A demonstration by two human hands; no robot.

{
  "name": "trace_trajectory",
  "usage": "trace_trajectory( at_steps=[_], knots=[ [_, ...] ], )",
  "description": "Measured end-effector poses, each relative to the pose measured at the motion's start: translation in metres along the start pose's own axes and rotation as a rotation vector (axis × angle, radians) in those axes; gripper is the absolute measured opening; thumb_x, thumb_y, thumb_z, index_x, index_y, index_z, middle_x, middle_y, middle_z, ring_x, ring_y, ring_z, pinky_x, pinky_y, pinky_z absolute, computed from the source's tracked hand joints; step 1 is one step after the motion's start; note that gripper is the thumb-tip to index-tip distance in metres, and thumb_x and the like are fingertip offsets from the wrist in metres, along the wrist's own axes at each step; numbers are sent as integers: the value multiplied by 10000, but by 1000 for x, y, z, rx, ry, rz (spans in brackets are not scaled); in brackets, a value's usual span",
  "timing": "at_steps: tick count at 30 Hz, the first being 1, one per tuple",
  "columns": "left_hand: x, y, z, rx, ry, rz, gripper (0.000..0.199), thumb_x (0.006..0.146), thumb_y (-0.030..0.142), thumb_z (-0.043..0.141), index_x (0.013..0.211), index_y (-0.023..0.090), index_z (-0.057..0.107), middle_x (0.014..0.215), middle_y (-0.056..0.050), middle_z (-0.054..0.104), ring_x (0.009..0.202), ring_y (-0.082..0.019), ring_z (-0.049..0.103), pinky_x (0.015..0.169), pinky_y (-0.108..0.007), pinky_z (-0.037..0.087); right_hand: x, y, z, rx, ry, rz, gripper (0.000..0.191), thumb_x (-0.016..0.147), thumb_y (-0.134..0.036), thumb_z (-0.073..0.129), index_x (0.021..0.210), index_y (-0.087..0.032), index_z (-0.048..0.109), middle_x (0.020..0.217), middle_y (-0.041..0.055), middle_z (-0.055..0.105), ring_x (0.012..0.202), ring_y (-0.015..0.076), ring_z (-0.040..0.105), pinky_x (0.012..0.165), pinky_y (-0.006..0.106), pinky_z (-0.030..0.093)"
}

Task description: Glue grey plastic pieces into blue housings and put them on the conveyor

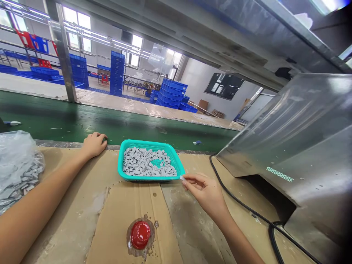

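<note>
R hand point(210, 194): thumb + fingertips pinched on sm. grey piece point(182, 178), held by near R corner of teal basket point(151, 178); can't tell if piece touches rim. L hand point(95, 144): fingers loosely curled, nothing visible in grasp, on table point(77, 205) edge next to green belt point(132, 126). Risks (judged): piece is tiny w/ little surface to grip, so a knock on rim cd flip it out of the pinch & onto cardboard point(123, 205). Red cup point(140, 234) sits in wet patch point(128, 236) nearer the body; a low R wrist cd tip it, & damp fingers wd slip. Black cable point(229, 189) runs just R of R hand, poss. snag. Basket bears many loose grey pcs point(140, 161), bare mesh R of centre; a bump cd send some over the low wall. Orientation: held piece's free end points L, twd basket corner; its long axis approx L–R, sl. down to R, but too small to be sure. Basket's long axis also L–R, R end a bit nearer the person.
</note>
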State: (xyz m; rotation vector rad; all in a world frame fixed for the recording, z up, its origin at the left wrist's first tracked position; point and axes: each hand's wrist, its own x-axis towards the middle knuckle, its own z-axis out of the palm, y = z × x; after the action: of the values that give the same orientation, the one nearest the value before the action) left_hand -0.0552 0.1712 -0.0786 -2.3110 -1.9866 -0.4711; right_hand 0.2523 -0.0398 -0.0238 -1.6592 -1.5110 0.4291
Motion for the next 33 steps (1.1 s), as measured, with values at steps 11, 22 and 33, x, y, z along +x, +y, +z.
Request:
trace_trajectory(
  at_steps=[11,22,33],
  knots=[
    [1,-1,0,-27,7,-18,407,755,313,306,1068,195,537,1112,-148,474,1042,-323,415,817,-408,374,-7,-8,6,-315,6,-339,204,735,-224,507,891,-154,619,657,25,571,560,127,524,571,271,472],
    [1,-1,-2,-59,-9,-41,403,756,307,310,1081,203,524,1117,-136,458,1037,-302,417,834,-407,366,-24,-36,20,573,-446,127,130,669,-230,645,758,-174,568,717,1,515,582,96,513,542,243,453],
    [-1,1,-5,-61,-23,-46,394,766,299,300,1084,213,517,1126,-122,457,1043,-292,412,837,-399,360,-34,-36,30,670,-567,189,142,644,-180,660,769,-159,597,773,12,538,560,86,552,518,227,495]
  ],
)
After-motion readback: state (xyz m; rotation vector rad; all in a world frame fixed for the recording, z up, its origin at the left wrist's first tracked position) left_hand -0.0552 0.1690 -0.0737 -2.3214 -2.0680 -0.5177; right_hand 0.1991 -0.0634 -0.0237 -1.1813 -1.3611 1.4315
